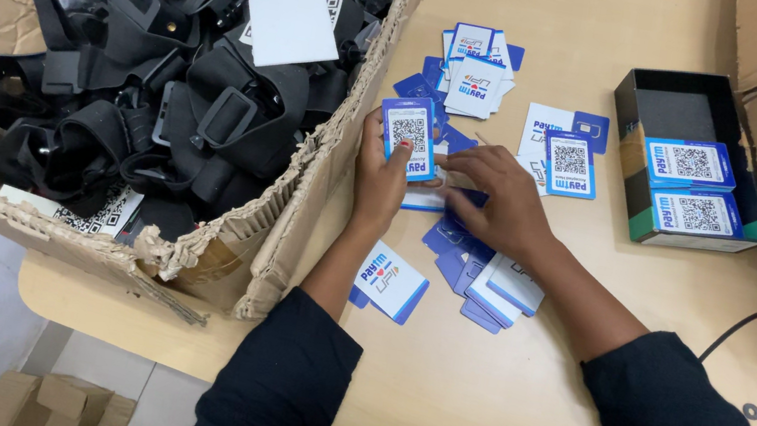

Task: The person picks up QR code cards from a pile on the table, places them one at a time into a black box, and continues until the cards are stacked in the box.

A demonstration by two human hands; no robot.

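one card upright, many flat

held in the left hand (382, 175), against the torn wall of the cardboard box (295, 230): a blue-bordered card (409, 136) with a square code, pinched between thumb and fingers (398, 167) at its lower edge. standing nearly upright, long axis running up and away from the wrist, tilted a little to the right, printed face toward the camera.

just right of it, the right hand (494, 199), palm down on the table (470, 400), fingers (456, 157) loosely spread and bent, tips touching the loose cards (478, 285) lying flat under and below the palm. whether anything is pinched there: cannot tell.

nearer to the held card: the left hand, gripping it already; right fingertips close beside its lower right corner, almost touching.

further off: a heap of similar cards (474, 71) beyond both hands, one more coded card (569, 164) flat to the right, and a small open black box (664, 106) with two such cards (691, 187) laid inside, long axes crosswise. black straps (146, 85) fill the cardboard box.
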